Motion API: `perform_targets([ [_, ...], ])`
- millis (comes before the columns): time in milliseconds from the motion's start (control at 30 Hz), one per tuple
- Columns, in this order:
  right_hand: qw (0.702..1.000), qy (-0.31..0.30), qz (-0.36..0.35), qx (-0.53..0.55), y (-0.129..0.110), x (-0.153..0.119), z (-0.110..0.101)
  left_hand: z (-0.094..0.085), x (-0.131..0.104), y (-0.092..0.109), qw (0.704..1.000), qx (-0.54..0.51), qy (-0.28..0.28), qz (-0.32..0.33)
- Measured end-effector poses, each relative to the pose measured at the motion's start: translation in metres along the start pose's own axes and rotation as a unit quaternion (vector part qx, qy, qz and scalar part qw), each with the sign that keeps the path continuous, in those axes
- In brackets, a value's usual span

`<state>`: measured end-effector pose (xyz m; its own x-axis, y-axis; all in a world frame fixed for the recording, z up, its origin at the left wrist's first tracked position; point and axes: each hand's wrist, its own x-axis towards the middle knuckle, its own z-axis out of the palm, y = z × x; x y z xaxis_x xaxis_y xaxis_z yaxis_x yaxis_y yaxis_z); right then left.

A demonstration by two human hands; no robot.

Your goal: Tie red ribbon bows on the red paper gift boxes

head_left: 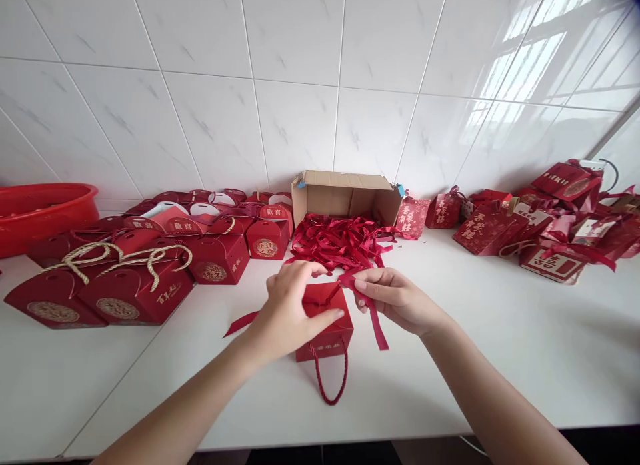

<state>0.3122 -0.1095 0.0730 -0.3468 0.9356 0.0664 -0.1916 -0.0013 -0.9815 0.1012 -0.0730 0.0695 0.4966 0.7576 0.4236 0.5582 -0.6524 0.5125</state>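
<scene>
A small red gift box [326, 345] with a twisted red cord handle [331, 400] stands on the white table in front of me. Red ribbon [379, 328] runs across its top, and another end sticks out to the left. My right hand [395, 295] pinches the ribbon between thumb and fingers at the box's right side, with a tail hanging below. My left hand [287, 312] is over the box's left side, thumb and fingers apart, the thumb lying across the top. Part of the box top is hidden by this hand.
Behind the box, a cardboard box [347, 180] on its side spills a heap of red ribbons [340, 242]. Several red gift boxes [137, 285] with cord handles crowd the left, beside a red basin [50, 215]. More red boxes [487, 232] pile up at right. A tiled wall [300, 118] stands behind.
</scene>
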Motion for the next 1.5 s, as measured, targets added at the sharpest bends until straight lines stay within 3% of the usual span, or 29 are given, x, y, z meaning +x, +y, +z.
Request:
perform_targets([
  [167, 0.994, 0.044, -0.023, -0.093, 0.005, 0.004, 0.003, 0.011, 0.007, 0.003, 0.979, 0.086, 0.183, 0.018],
  [267, 0.972, 0.075, -0.034, -0.220, 0.016, 0.009, 0.005, 0.012, 0.007, -0.003, 0.973, 0.107, 0.204, 0.018],
  [400, 0.944, 0.063, -0.080, -0.315, 0.031, 0.023, 0.016, 0.007, 0.002, -0.005, 0.983, 0.085, 0.161, 0.016],
  [533, 0.933, 0.133, -0.124, -0.310, 0.041, 0.029, 0.024, -0.005, -0.004, -0.018, 0.998, -0.034, 0.053, 0.000],
  [700, 0.966, 0.088, -0.096, -0.224, 0.043, 0.026, 0.027, -0.008, -0.007, -0.044, 0.974, -0.150, -0.056, -0.163],
  [767, 0.970, 0.088, -0.087, -0.211, 0.042, 0.026, 0.030, -0.009, -0.007, -0.048, 0.959, -0.178, -0.105, -0.195],
  [933, 0.959, 0.167, -0.032, -0.228, 0.040, 0.029, 0.041, -0.029, -0.008, -0.040, 0.933, -0.230, -0.192, -0.200],
  [1100, 0.925, 0.208, -0.055, -0.313, 0.042, 0.032, 0.051, -0.051, 0.002, -0.014, 0.917, -0.271, -0.250, -0.153],
  [1167, 0.922, 0.176, -0.082, -0.336, 0.041, 0.030, 0.054, -0.053, 0.011, 0.000, 0.914, -0.288, -0.253, -0.133],
  [1300, 0.915, 0.106, -0.149, -0.359, 0.040, 0.025, 0.055, -0.046, 0.030, 0.017, 0.923, -0.316, -0.202, -0.088],
  [1400, 0.918, 0.133, -0.129, -0.350, 0.044, 0.025, 0.053, -0.036, 0.037, 0.012, 0.931, -0.317, -0.169, -0.064],
  [1500, 0.928, 0.152, -0.114, -0.322, 0.048, 0.028, 0.050, -0.027, 0.032, -0.007, 0.960, -0.253, -0.102, -0.066],
])
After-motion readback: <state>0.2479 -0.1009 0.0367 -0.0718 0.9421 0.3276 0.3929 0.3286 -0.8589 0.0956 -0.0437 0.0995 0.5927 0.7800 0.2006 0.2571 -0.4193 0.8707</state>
